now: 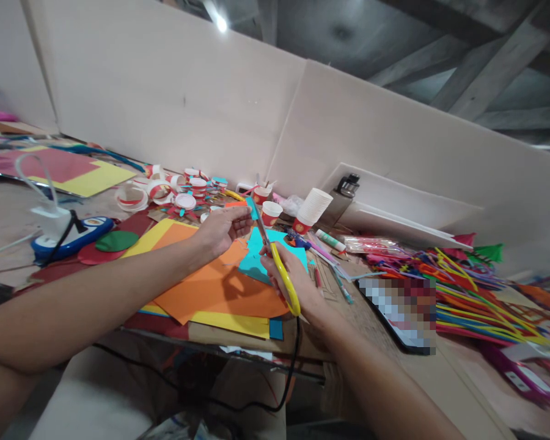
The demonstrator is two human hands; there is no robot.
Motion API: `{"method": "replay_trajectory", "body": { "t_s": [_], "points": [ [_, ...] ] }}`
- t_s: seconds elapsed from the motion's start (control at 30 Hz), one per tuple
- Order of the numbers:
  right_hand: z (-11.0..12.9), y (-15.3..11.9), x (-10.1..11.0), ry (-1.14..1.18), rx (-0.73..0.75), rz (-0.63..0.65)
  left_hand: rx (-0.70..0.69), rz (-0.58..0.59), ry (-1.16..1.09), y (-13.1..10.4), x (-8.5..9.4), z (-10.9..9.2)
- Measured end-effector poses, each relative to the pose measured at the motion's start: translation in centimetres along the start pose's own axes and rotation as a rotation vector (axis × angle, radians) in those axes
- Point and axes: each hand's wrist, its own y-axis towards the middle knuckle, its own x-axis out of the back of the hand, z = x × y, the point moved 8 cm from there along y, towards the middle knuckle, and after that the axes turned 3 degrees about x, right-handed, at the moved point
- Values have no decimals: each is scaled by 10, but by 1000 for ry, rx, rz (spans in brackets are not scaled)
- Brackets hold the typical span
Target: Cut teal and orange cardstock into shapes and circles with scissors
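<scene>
Between the fingertips of my left hand (227,229) is a small strip of turquoise paper (252,209). My right hand (293,275) is closed around the yellow handles of a pair of scissors (280,269). The scissor blades point up and away from me, with their tips at the turquoise strip. Whether the blades are cutting into it I cannot tell. Below my hands lies a larger turquoise sheet (252,269) with a ragged edge, on top of orange paper (201,290) and yellow paper (231,324).
Several cut paper-cup rings (162,190) sit at the back. Stacked paper cups (312,211) and a glue stick (330,240) are beyond my right hand. A phone (396,311) and colourful pipe cleaners (481,311) lie right. A blue power strip (73,238) with a white plug stands left. A black cable (293,373) hangs at the front edge.
</scene>
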Motion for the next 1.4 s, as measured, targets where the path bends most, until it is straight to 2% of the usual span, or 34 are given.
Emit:
{"method": "replay_trajectory", "body": {
  "t_s": [1.4],
  "points": [
    [-1,0,-3,44,11,-7,-2,-1,2,-3,-2,2]
  ]
}}
